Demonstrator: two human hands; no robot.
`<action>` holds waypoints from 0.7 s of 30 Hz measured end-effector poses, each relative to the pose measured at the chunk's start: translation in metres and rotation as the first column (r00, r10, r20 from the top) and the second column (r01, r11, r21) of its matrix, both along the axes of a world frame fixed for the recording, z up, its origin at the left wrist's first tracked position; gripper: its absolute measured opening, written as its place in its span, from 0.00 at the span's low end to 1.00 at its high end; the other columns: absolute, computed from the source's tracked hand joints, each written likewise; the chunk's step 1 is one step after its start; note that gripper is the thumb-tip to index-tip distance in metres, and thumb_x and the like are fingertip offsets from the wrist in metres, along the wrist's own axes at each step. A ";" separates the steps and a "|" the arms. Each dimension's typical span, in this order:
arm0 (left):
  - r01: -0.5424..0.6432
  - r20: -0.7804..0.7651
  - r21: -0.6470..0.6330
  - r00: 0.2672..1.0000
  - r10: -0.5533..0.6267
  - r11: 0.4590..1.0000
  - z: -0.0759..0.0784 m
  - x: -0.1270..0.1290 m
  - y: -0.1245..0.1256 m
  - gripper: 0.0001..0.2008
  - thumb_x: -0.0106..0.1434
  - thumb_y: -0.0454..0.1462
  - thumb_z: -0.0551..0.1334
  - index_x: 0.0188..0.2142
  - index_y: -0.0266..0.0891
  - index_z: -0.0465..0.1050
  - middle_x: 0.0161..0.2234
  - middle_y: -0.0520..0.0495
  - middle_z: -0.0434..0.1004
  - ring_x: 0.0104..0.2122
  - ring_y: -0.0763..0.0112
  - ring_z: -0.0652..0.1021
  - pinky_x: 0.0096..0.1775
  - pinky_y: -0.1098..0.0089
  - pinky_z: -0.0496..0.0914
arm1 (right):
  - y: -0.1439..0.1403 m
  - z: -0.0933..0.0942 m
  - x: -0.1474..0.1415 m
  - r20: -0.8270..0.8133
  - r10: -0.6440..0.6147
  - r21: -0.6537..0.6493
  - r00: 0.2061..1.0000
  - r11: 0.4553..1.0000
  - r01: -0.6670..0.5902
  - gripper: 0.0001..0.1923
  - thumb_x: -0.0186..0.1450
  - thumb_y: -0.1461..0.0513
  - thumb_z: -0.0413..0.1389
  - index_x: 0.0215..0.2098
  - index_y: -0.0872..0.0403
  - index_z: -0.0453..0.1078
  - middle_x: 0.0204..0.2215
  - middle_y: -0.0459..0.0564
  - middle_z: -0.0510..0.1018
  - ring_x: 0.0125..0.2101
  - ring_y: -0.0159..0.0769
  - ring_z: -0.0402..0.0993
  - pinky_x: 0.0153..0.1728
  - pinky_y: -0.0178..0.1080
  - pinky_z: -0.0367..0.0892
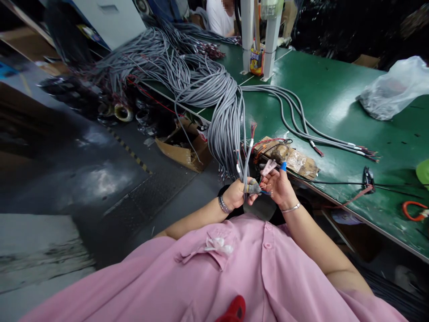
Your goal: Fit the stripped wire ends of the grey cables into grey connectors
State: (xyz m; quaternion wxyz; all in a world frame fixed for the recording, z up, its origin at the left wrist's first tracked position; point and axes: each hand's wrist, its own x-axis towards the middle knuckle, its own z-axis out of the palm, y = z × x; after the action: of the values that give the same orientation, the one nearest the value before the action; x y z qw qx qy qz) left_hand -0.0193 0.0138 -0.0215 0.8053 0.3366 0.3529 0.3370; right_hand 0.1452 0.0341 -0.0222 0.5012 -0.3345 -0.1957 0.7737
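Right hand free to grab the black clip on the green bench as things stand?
Probably not at once. The right hand is busy at the thin coloured wires of the grey cable gripped by the left hand. The path to the black clip looks unobstructed.

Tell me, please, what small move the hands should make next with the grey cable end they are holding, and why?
Probably the right hand should pick out one thin coloured wire and draw it clear of the others. The left hand is closed around the grey cable, and the coloured wires fan out loosely from its stripped end towards the right fingertips, none looking separated yet.
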 end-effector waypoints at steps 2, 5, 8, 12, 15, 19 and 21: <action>-0.059 -0.011 0.040 0.998 0.060 0.997 0.003 0.001 -0.006 0.15 0.47 0.43 0.70 0.24 0.35 0.67 0.15 0.51 0.71 0.11 0.76 0.68 0.14 0.76 0.61 | 0.000 0.004 0.000 0.002 0.002 0.001 1.000 1.000 -0.002 0.27 0.56 0.38 0.55 0.33 0.52 0.71 0.31 0.48 0.76 0.25 0.30 0.69 0.26 0.34 0.69; -0.129 0.000 0.044 0.992 0.129 0.991 0.010 0.004 -0.010 0.16 0.47 0.43 0.70 0.25 0.35 0.67 0.15 0.51 0.71 0.12 0.76 0.68 0.15 0.76 0.61 | 0.000 0.010 -0.002 0.053 -0.059 0.036 0.997 0.998 0.057 0.20 0.55 0.45 0.62 0.32 0.52 0.71 0.27 0.45 0.75 0.24 0.28 0.67 0.24 0.31 0.67; -0.154 0.039 0.020 0.987 0.154 0.988 0.016 0.008 -0.009 0.15 0.46 0.42 0.70 0.24 0.35 0.67 0.15 0.51 0.70 0.12 0.76 0.68 0.15 0.76 0.61 | 0.000 0.011 -0.004 0.122 -0.113 0.088 0.986 0.991 0.103 0.18 0.56 0.47 0.62 0.31 0.53 0.71 0.25 0.44 0.73 0.22 0.27 0.64 0.22 0.31 0.65; -0.162 0.067 -0.022 0.984 0.163 0.987 0.017 0.010 -0.005 0.15 0.46 0.41 0.70 0.25 0.35 0.67 0.15 0.51 0.70 0.12 0.76 0.67 0.14 0.76 0.61 | -0.001 0.005 -0.005 0.329 -0.248 0.210 0.911 0.960 0.185 0.23 0.58 0.41 0.55 0.29 0.52 0.72 0.24 0.47 0.74 0.23 0.30 0.66 0.25 0.35 0.64; -0.146 0.059 -0.031 0.987 0.148 0.989 0.013 0.010 -0.002 0.15 0.45 0.41 0.70 0.26 0.35 0.68 0.15 0.52 0.70 0.12 0.77 0.67 0.14 0.76 0.61 | 0.001 0.000 -0.005 0.371 -0.257 0.249 0.893 0.953 0.171 0.25 0.58 0.40 0.53 0.29 0.52 0.72 0.24 0.47 0.74 0.23 0.31 0.66 0.25 0.35 0.64; -0.138 0.040 -0.039 0.989 0.140 0.990 0.007 0.011 0.001 0.14 0.45 0.42 0.69 0.25 0.35 0.68 0.14 0.52 0.69 0.11 0.77 0.67 0.14 0.76 0.61 | 0.009 -0.003 -0.008 0.209 -0.176 0.140 0.962 0.979 0.149 0.24 0.55 0.40 0.57 0.29 0.52 0.70 0.25 0.46 0.75 0.23 0.30 0.67 0.24 0.34 0.64; -0.130 0.025 -0.036 0.991 0.131 0.991 0.004 0.011 0.002 0.14 0.46 0.42 0.69 0.25 0.35 0.68 0.15 0.52 0.69 0.12 0.77 0.67 0.14 0.76 0.61 | 0.012 -0.004 -0.009 0.158 -0.197 0.116 0.968 0.977 0.180 0.23 0.54 0.41 0.60 0.28 0.52 0.70 0.24 0.45 0.74 0.23 0.30 0.68 0.25 0.34 0.66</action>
State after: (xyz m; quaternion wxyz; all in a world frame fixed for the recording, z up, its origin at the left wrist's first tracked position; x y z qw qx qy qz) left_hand -0.0080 0.0153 -0.0175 0.7919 0.2944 0.3687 0.3877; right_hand 0.1359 0.0465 -0.0266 0.5704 -0.3901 -0.2436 0.6806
